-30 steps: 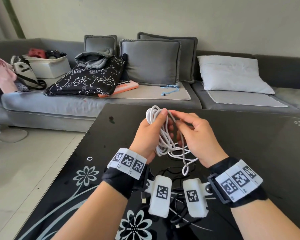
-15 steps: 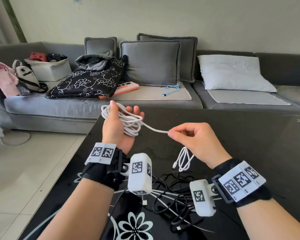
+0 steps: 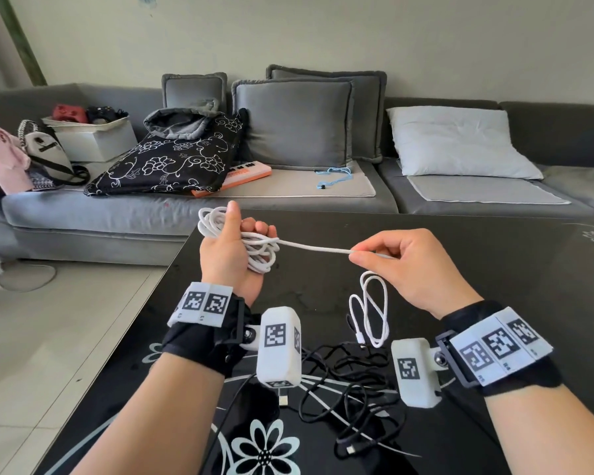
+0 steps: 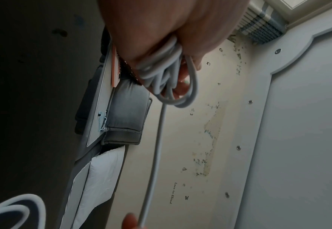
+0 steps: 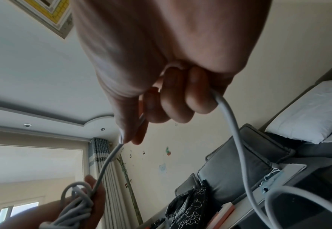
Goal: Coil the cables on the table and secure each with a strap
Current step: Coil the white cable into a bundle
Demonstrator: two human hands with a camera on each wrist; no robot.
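My left hand [image 3: 232, 250] grips a bundle of white cable loops [image 3: 254, 248], thumb up, above the far left part of the black glass table [image 3: 494, 269]. In the left wrist view the loops [image 4: 165, 74] sit in the curled fingers. A taut run of the same white cable [image 3: 316, 247] leads right to my right hand [image 3: 402, 265], which pinches it between thumb and forefinger [image 5: 129, 133]. The loose end [image 3: 371, 313] hangs below that hand in a long loop with its plug near the table. A tangle of black cables [image 3: 350, 389] lies on the table under my wrists.
A grey sofa [image 3: 288, 200] runs along the table's far edge, carrying cushions, a white pillow [image 3: 460, 142], a black patterned bag [image 3: 172, 162], an orange keyboard and a small blue cord [image 3: 333, 173]. Tiled floor lies to the left of the table.
Both hands were together around the white bundle; they have drawn apart. The left hand moved left with the coil, the right pulled a length of cable out to the right.
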